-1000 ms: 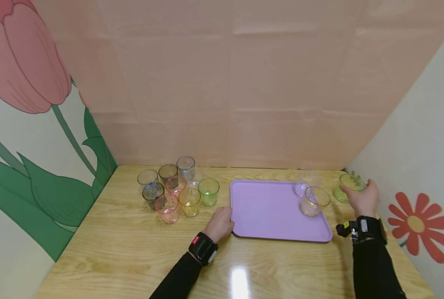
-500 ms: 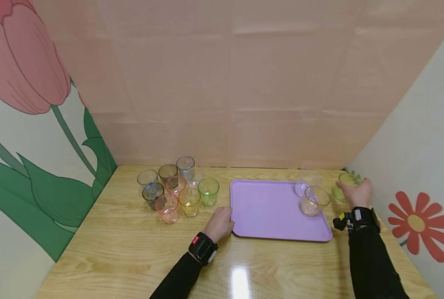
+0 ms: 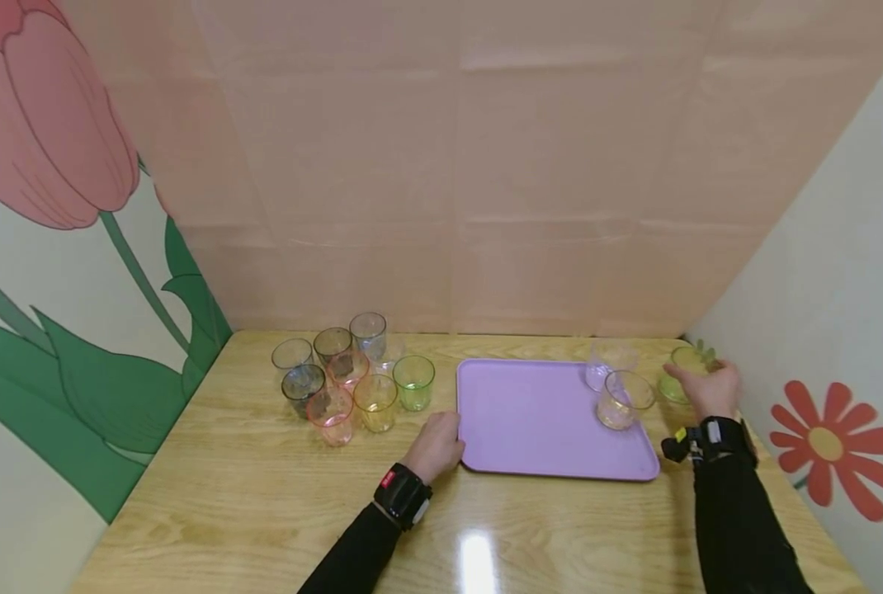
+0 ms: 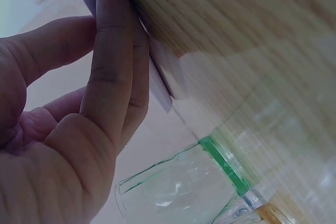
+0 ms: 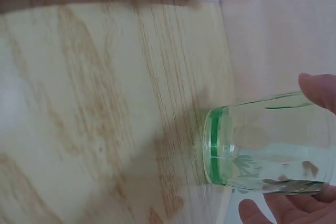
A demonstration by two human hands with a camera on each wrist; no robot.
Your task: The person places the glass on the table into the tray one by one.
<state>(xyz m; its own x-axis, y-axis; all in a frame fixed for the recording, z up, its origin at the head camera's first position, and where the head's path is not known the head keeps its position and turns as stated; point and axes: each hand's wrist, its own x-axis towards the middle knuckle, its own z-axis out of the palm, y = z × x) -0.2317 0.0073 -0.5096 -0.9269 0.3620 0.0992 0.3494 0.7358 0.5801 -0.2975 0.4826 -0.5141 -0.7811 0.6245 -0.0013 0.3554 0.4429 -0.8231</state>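
Note:
At the table's far right, a clear green glass (image 3: 681,386) is held upright between the thumb and fingers of my right hand (image 3: 715,392). Its thick green base (image 5: 215,145) is close to the wood in the right wrist view; I cannot tell whether it touches. My left hand (image 3: 436,447) pinches the left edge of a purple tray (image 3: 531,421), thumb on one side and fingers on the other, as the left wrist view (image 4: 118,61) shows. On the tray's right end stand a yellowish glass (image 3: 620,408) and, behind it, a colourless glass (image 3: 597,375).
Left of the tray, several glasses stand close together: a green one (image 3: 414,388), a yellow one (image 3: 375,408), a pink one (image 3: 332,422), a dark grey one (image 3: 303,392) and others behind. A pink-beige sheet (image 3: 449,206) rises behind the table (image 3: 263,511).
My right hand has shifted slightly left with the green glass, closer to the tray. The left hand stays at the tray's edge, and the other glasses have not moved.

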